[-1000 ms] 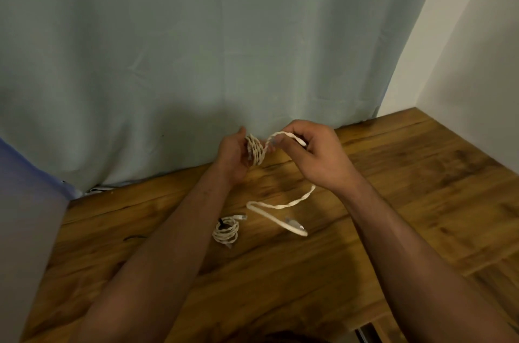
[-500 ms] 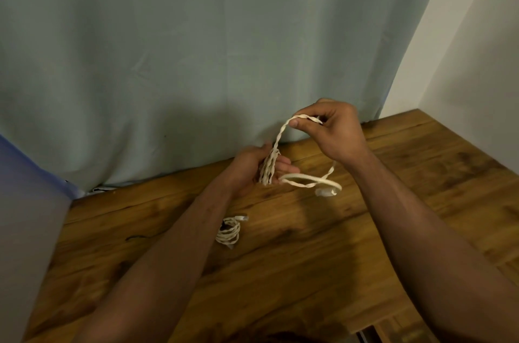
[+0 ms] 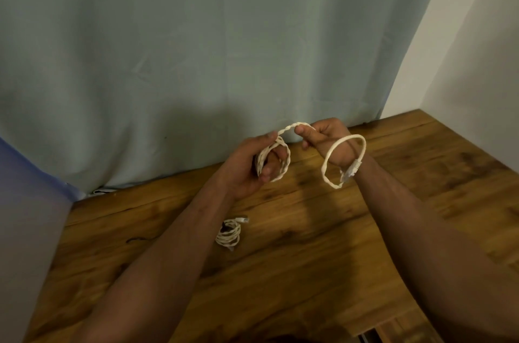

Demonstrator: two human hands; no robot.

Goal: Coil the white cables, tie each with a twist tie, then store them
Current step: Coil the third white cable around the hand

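White cable (image 3: pixel 288 157), held above the wooden table (image 3: pixel 309 272): its coil sits round the curled fingers of the left hand (image 3: pixel 247 166), while the right hand (image 3: pixel 327 140) pinches the next span and the free end hangs in a loop ending in a connector (image 3: pixel 352 170). A second coiled cable (image 3: pixel 229 234) lies on the table below, with a thin dark strand (image 3: pixel 140 239), possibly a twist tie, to its left. A grey-green curtain (image 3: pixel 196 62) hangs behind.

Open tabletop (image 3: pixel 309 272) right of coiled cable (image 3: pixel 229 234)
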